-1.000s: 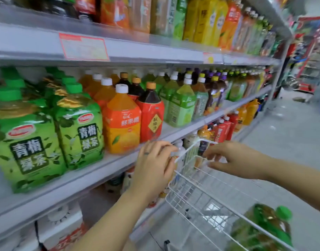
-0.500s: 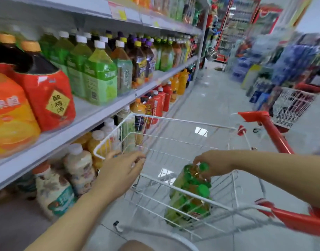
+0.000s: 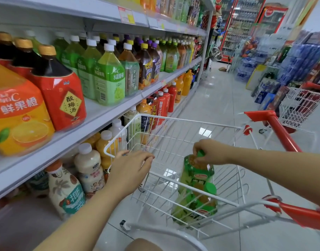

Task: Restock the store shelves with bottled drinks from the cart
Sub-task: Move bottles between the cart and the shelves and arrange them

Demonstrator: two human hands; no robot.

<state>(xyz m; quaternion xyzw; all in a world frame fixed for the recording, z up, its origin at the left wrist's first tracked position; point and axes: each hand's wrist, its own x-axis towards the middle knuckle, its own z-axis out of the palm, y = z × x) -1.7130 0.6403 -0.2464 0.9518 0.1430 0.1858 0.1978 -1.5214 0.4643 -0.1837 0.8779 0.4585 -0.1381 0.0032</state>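
Pinched the cap of a green-tea bottle [image 3: 197, 173] with the right hand [image 3: 210, 152], inside the cart [image 3: 191, 121] by its near wall. Found a second green bottle [image 3: 195, 207] touching it, lower down. Held the left hand [image 3: 130, 172] loose, gripping nothing, at the cart's corner nearest the stocked shelves [image 3: 105, 117].

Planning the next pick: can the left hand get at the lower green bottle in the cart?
Probably yes. The left hand is at the cart's open top, and the lower green bottle lies inside; only the upper green bottle, gripped by the right hand, partly covers it.
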